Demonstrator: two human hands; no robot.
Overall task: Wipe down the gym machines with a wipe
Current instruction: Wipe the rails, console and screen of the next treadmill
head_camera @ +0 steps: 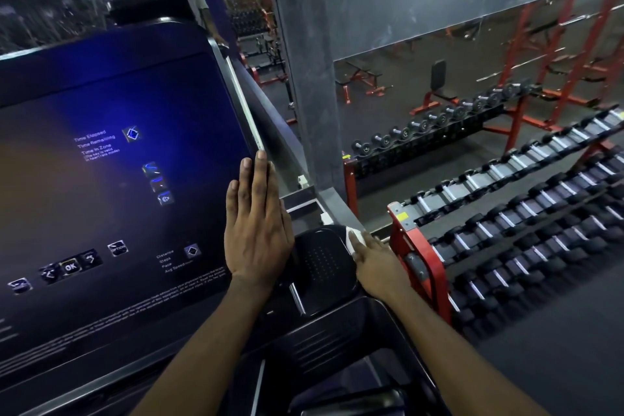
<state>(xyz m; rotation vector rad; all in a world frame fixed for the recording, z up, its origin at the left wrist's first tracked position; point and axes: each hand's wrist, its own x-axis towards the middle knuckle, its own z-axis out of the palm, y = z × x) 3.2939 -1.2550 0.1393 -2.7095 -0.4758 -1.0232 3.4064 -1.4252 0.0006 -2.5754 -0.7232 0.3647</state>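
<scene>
One machine fills the view: its console (pixel 118 162), a broad glossy dark panel from 9 to 12 o'clock, printed with small button icons. It looks rigid and fixed in place, so it is something to steady against, not to lift. Its slick face probably shows smears and calls for light, even strokes over the buttons.

At 3 o'clock, well apart from the machine, stands one red-framed dumbbell rack (pixel 415 263) with three tiers. A second row of dumbbells (pixel 439 125) at 2 o'clock may be a mirror reflection.

One black perforated side tray (pixel 320 263) sits just beside the console's lower right corner, near the centre of the view. It looks like hard plastic, with a rounded rim that a soft cloth should follow easily.

Two hands are in play. The left hand (pixel 256 226) lies flat on the console's right edge, fingers (pixel 261 179) straight and pressed together. The right hand (pixel 374 260) rests at the tray's far right rim, its fingers hidden beyond its back, so whether they curl or lie flat cannot be told.

One white wipe (pixel 354 238), the smallest thing here, peeks out by the right thumb, touching the tray rim. It looks light, limp and crumpled, and is best kept bunched under the palm so it does not slide off.
</scene>
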